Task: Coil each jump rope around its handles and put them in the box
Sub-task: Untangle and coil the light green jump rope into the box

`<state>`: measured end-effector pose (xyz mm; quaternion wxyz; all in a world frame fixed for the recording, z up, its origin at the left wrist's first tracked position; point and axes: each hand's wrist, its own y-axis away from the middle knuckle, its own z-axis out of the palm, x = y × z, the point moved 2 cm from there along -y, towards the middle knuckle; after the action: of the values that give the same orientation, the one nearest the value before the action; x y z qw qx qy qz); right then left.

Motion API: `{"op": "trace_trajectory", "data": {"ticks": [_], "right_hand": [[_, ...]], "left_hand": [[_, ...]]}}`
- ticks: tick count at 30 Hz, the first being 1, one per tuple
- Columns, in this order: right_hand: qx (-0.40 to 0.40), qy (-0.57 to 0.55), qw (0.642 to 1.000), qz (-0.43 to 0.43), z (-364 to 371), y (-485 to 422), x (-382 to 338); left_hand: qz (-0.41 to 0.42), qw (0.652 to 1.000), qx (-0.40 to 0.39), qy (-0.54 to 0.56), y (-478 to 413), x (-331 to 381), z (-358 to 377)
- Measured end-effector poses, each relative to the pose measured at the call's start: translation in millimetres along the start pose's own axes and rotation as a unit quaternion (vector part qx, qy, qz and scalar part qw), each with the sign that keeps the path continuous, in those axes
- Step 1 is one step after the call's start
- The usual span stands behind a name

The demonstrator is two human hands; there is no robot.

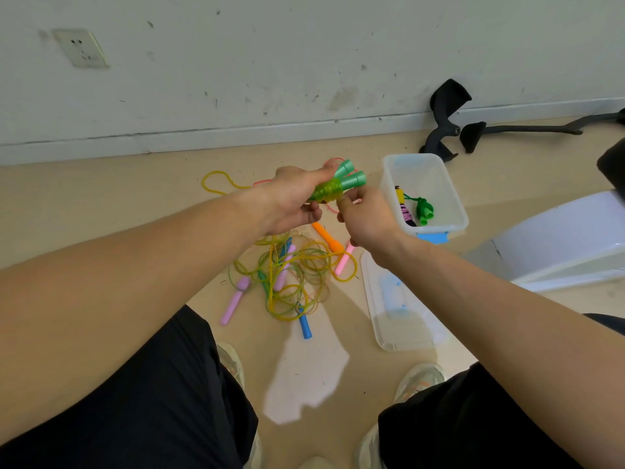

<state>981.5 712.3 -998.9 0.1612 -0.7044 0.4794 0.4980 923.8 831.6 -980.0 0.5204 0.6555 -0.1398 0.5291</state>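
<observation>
Steady green jump rope in gripping left hand; tuck end pinched by right hand under coil; then box, right.

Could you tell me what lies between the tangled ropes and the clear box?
In the head view, an orange handle and a pink handle lie there.

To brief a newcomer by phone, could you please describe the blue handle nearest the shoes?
Left of the clear lid on the floor lies a tangle of ropes. The blue handle pokes out of its near edge, towards the shoes; the handle left of it is pink.
</observation>
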Motion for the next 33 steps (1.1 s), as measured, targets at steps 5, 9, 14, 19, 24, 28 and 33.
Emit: {"op": "trace_trajectory", "data": {"ticks": [5, 9, 14, 19, 24, 28, 33], "right_hand": [[-0.019, 0.004, 0.999, 0.047, -10.0, -3.9, -3.1], [-0.048, 0.039, 0.997, 0.048, -7.2, -2.8, -5.1], [-0.08, 0.055, 0.995, 0.036, -4.8, -1.5, -9.4], [-0.112, 0.16, 0.981, -0.019, -7.4, -4.7, -13.7], [-0.11, 0.3, 0.94, -0.121, -13.1, 0.6, -25.4], [-0.076, 0.333, 0.924, -0.174, -18.6, 3.6, -35.1], [-0.154, 0.117, 0.977, -0.088, -25.8, 3.2, -31.9]], "left_hand": [[0.018, 0.998, -0.052, 0.032, 7.5, 7.8, 0.6], [0.059, 0.995, -0.03, -0.081, 3.8, 0.4, 1.3], [0.174, 0.922, 0.067, -0.339, -0.2, 2.0, -6.4], [0.197, 0.9, 0.106, -0.375, -4.5, 3.3, -12.1], [0.216, 0.859, 0.126, -0.447, -8.0, 3.2, -17.3], [0.227, 0.858, 0.116, -0.446, -9.0, 4.0, -19.6], [0.205, 0.92, 0.048, -0.329, -8.5, 1.1, -13.3]]}}
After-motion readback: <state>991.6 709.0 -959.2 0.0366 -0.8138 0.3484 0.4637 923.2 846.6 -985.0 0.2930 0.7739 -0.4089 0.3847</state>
